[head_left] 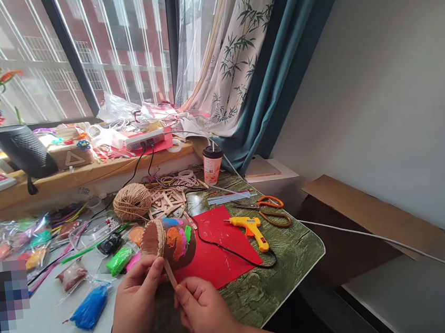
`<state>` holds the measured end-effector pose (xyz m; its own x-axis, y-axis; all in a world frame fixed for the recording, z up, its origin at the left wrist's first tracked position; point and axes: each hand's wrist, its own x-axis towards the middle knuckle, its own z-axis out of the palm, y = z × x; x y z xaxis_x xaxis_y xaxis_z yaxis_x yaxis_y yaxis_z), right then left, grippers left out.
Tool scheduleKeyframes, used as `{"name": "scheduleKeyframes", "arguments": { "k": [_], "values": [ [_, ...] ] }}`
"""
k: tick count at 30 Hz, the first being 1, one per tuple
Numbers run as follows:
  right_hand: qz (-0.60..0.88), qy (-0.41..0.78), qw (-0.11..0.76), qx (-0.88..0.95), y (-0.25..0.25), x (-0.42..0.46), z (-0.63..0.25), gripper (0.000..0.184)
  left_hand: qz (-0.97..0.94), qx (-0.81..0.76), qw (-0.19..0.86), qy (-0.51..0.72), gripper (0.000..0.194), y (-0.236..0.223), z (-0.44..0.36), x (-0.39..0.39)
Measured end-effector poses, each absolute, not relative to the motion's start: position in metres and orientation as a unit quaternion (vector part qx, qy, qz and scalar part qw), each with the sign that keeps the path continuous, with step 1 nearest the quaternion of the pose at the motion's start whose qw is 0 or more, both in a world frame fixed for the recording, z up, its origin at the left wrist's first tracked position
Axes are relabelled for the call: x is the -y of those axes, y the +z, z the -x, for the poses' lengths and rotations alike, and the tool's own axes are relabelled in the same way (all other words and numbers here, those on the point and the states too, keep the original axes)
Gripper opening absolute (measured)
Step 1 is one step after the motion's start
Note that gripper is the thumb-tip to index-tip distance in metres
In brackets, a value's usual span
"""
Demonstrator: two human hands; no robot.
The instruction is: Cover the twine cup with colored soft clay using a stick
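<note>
A handmade fan-like craft (172, 241) stands on a wooden stick: a brown round piece with a twine-wrapped rim and orange, blue, pink and green clay shapes on it. My left hand (135, 303) pinches its lower edge and the top of the stick (170, 273). My right hand (201, 309) grips the stick's lower end. Both hands hold it up over the near table edge, above a red sheet (219, 251).
A yellow glue gun (253, 229) with a black cord lies on the red sheet, orange scissors (268, 206) beyond it. A twine ball (132, 201), popsicle sticks, clay bags (90, 307), a cup (212, 165) and a power strip (144, 138) crowd the table and sill.
</note>
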<state>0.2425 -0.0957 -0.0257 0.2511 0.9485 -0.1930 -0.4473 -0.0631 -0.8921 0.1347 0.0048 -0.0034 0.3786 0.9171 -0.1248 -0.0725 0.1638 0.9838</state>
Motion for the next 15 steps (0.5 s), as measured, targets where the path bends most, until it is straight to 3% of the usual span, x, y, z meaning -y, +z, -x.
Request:
{"name": "scheduleKeyframes", "arguments": {
  "k": [7, 15],
  "values": [
    [0.481, 0.486, 0.663, 0.304, -0.030, 0.102, -0.236, 0.066, -0.479, -0.423, 0.650, 0.411, 0.047, 0.004, -0.137, -0.007],
    [0.506, 0.431, 0.687, 0.293, 0.002, 0.102, -0.291, 0.064, -0.406, -0.408, 0.711, 0.405, 0.050, 0.005, -0.139, -0.008]
  ]
}}
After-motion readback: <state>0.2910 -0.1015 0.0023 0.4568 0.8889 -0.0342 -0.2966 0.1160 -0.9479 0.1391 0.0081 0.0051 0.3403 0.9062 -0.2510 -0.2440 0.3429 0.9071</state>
